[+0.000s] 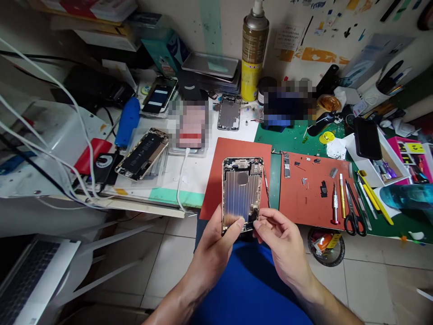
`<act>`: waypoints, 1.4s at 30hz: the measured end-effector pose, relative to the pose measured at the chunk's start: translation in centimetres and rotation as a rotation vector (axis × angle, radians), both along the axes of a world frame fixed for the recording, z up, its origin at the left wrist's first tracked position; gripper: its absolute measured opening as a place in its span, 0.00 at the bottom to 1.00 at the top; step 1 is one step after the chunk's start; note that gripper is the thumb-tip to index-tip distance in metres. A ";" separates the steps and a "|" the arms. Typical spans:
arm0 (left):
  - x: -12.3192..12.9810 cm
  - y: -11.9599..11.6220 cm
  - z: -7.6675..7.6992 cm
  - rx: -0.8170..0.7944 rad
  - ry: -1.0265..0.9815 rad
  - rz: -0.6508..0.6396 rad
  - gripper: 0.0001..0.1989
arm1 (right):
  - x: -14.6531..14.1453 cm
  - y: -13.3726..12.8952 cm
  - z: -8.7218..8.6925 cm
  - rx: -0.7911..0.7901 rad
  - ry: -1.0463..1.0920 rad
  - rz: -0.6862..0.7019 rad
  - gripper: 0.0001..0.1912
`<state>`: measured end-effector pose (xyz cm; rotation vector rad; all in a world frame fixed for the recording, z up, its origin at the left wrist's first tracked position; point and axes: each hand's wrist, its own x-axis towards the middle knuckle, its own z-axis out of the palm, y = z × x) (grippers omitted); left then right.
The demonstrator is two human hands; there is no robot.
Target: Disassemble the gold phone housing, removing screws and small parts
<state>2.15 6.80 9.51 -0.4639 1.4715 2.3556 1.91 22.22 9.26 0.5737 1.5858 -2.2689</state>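
Note:
An opened phone housing (241, 192), gold-edged with a bare metallic inside, is held upright over the front edge of a red-brown mat (213, 185). My left hand (219, 239) grips its lower left side, the thumb lying across the inside near the bottom. At the lower right corner, my right hand (279, 237) has thumb and index finger pinched together against the edge; whether a small part is between them is hidden. A thin metal tool (266, 185) lies just right of the housing. Small parts and a narrow circuit board (287, 165) rest on a second red-brown mat (304, 212).
Scissors (354, 219), screwdrivers (335, 203) and yellow tweezers (375, 196) lie at the right. Behind stand a spray can (252, 54) and another phone housing (229, 113). An opened phone (144, 154) and white cables (72, 104) are left. A bin (326, 248) sits below the table edge.

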 end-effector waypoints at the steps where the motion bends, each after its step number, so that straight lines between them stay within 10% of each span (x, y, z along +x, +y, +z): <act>1: 0.1 0.1 -0.1 0.018 0.012 -0.002 0.10 | 0.0 -0.2 0.1 -0.038 -0.026 0.003 0.17; 12: 0.6 1.1 -0.9 -0.054 0.047 0.034 0.25 | -0.4 -1.4 0.7 -0.240 -0.135 -0.095 0.17; 27: -0.9 1.0 -0.2 -0.379 0.097 -0.001 0.16 | -0.9 -1.4 0.6 -0.273 -0.212 -0.077 0.15; 42: -1.5 0.7 -0.2 -0.360 0.083 -0.009 0.10 | -1.1 -0.9 0.6 -0.265 -0.226 -0.066 0.16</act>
